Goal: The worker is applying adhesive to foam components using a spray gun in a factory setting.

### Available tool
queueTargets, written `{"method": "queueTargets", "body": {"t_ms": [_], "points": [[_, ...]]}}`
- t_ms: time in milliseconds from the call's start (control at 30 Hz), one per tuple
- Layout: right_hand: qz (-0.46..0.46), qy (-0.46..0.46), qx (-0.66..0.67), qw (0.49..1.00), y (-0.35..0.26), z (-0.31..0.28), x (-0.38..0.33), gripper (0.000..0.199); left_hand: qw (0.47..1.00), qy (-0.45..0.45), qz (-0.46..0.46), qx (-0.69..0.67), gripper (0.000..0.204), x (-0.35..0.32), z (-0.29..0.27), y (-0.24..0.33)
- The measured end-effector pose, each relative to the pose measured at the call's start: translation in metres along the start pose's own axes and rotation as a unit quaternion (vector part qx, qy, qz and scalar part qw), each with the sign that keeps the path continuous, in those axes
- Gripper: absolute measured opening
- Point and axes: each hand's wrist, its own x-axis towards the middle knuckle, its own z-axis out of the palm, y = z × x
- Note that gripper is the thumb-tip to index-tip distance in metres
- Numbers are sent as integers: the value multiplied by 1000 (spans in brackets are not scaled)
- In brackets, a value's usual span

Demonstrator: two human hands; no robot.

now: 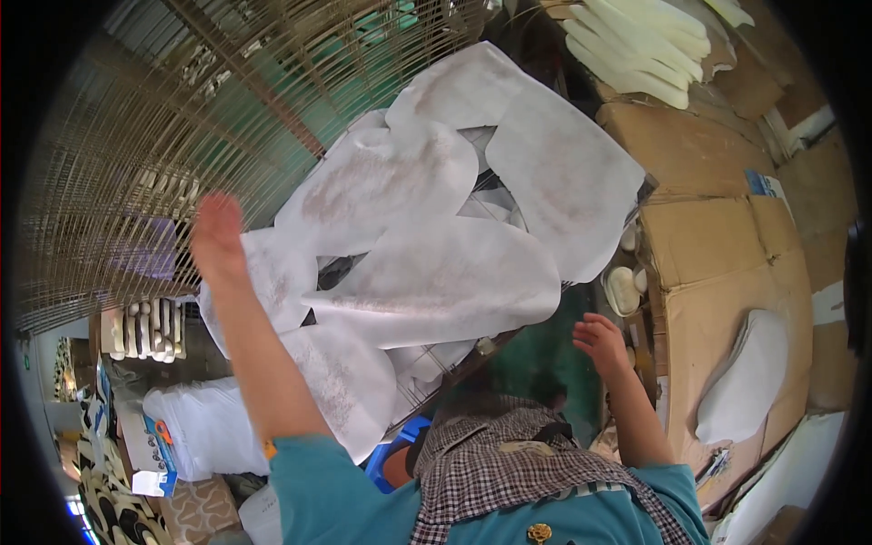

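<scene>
My left hand [221, 238] is raised at the left edge of a wire mesh rack [300, 123], and its fingers are smeared by motion. What it touches, if anything, cannot be made out. Several large white rounded sheets [445, 277] with brownish speckled patches lie overlapping on a flat wire frame [422, 386] before me. The sheet [259, 272] nearest my left hand lies beside that wrist. My right hand [601, 345] hangs off the frame's near right edge, fingers loosely bent and apart, holding nothing.
Cardboard boxes [718, 241] stand on the right, with a white pad [745, 377] on one and a pile of long cream pieces [636, 50] beyond. At the left are a white wrapped bundle [202, 431] and a box of pale curved pieces [148, 330]. A blue stool [386, 463] is below.
</scene>
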Motion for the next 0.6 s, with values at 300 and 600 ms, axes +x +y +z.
{"method": "queueTargets", "body": {"t_ms": [300,600], "points": [[-32,76,28,996,-4,-72,-50,24,932,-173,21,-317,60,33,199,151],[-123,159,33,979,-1,-165,-77,20,951,-137,82,-264,39,-113,156,59]]}}
